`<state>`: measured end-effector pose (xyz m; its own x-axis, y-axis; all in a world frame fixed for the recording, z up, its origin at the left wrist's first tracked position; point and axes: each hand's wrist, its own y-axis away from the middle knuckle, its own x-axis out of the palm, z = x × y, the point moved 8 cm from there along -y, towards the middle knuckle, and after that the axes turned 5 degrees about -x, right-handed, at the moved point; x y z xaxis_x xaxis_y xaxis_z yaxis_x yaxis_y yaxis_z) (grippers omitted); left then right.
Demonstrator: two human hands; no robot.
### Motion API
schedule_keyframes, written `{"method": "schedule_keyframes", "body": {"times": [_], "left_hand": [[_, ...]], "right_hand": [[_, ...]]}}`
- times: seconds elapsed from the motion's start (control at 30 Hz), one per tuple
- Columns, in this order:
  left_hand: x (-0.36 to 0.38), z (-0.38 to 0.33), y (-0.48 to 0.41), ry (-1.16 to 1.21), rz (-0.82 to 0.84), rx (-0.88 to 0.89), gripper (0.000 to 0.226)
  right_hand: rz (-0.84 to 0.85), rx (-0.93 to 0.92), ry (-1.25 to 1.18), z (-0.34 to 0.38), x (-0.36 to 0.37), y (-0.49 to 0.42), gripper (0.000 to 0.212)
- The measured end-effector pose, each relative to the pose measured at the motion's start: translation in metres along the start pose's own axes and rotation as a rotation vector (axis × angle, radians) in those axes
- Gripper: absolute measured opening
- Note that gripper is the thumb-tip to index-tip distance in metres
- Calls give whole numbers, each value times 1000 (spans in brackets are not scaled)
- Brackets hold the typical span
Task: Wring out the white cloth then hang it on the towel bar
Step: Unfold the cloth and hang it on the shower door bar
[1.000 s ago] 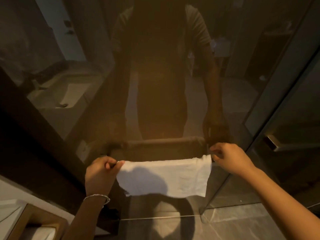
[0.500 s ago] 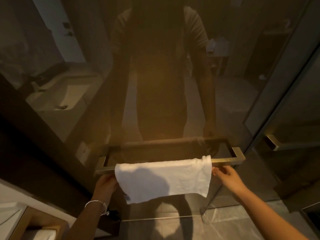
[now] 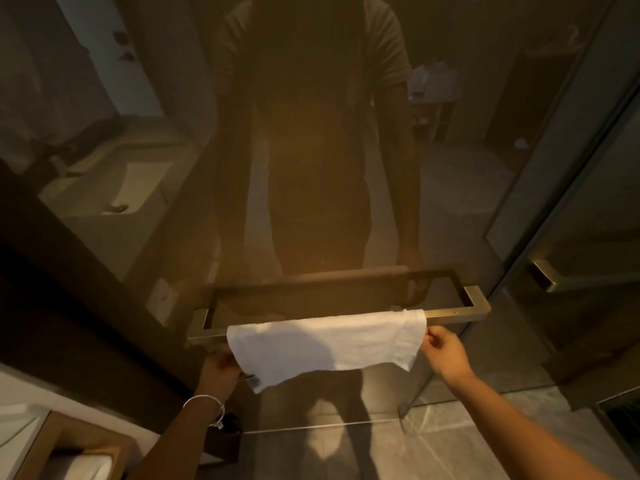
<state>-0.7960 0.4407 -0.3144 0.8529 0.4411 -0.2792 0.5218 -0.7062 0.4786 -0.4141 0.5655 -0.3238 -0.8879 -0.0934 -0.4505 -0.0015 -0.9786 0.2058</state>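
Observation:
The white cloth [image 3: 327, 344] hangs spread out over the brass towel bar [image 3: 460, 311], which is fixed to a dark glass panel. My left hand [image 3: 221, 367] is just below the bar at the cloth's lower left edge, fingers curled at the fabric and partly hidden behind it. My right hand [image 3: 445, 351] pinches the cloth's right edge just under the bar. A small blue label shows at the cloth's bottom left corner.
The glass panel [image 3: 311, 168] reflects a person and a sink. A second door handle [image 3: 545, 277] sticks out at the right. A wooden box with white contents [image 3: 76, 455] sits at the lower left. Grey floor tiles [image 3: 450, 445] lie below.
The cloth has gone from being held stretched in front of the bar to draped over it. Both hands have dropped from its top corners to its side edges below the bar.

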Motion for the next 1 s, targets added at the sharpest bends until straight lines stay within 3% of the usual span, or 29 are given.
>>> {"method": "schedule_keyframes", "body": {"times": [0.13,0.27,0.33,0.43,0.5,0.6,0.73,0.8,0.9,1.0], "left_hand": [[1,21,-7,-61,-27,-79,32],[6,44,-7,50,0,-176,37],[14,55,-5,197,76,-297,39],[30,74,6,587,241,-627,43],[33,69,10,730,326,-691,46],[28,56,8,757,371,-621,39],[15,40,-2,554,437,-421,54],[17,34,-1,417,448,-344,49],[16,34,-3,255,293,-271,34],[13,45,-3,156,161,-288,32]], "right_hand": [[39,20,67,-12,6,2,13],[64,98,28,-33,14,11,13],[136,202,-160,-42,22,14,19],[291,430,-547,-44,38,23,15],[309,477,-672,-40,38,23,13],[301,475,-754,-35,32,21,24],[287,341,-649,-28,24,16,36],[266,268,-562,-24,21,14,33],[260,187,-419,-21,21,14,16],[222,141,-331,-26,20,16,26]]}}
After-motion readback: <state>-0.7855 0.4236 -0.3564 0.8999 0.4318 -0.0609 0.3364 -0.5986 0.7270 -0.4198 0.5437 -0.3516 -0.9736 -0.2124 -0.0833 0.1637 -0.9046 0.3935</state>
